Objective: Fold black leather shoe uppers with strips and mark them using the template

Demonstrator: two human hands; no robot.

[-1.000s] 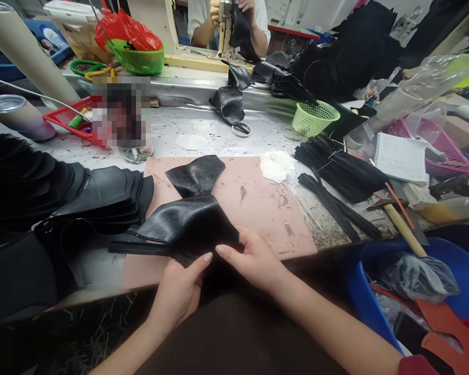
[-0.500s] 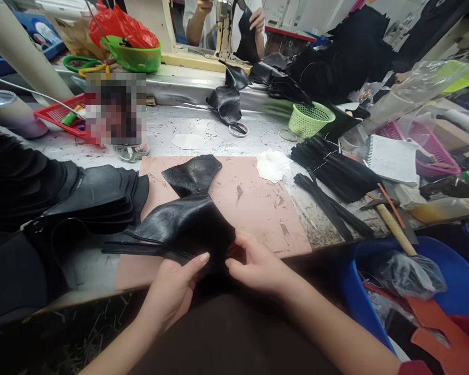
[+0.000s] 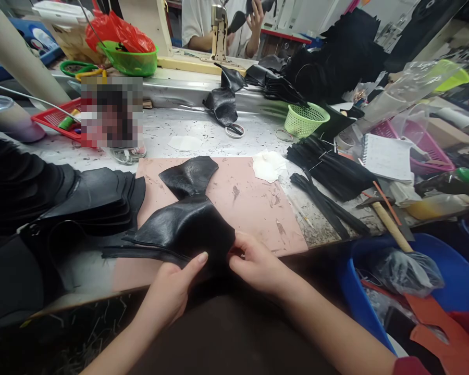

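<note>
A black leather piece (image 3: pixel 183 224) lies across the front of a pink mat (image 3: pixel 254 213), its near part hanging over the table edge. Along its left side runs a dark zipper strip (image 3: pixel 144 253). My left hand (image 3: pixel 180 284) is closed on the near left edge, thumb on top and the other fingers mostly hidden beneath. At the right corner, my right hand (image 3: pixel 252 259) pinches the leather between thumb and curled fingers. Touching the far end of this piece is a second black leather piece (image 3: pixel 190 175), lying flat on the mat.
Stacked black leather pieces (image 3: pixel 97 195) fill the left side. To the right lie a bundle of black strips (image 3: pixel 324 166), a hammer (image 3: pixel 393 226) and a notebook (image 3: pixel 386 158). A blue tub (image 3: pixel 354 276) stands below the edge. Across the table, a person (image 3: pixel 199 26) handles dark pieces.
My right hand's fingers have closed more tightly at the leather's corner, and the leather lies slightly flatter. The view has shifted a little. The person opposite has moved their hands.
</note>
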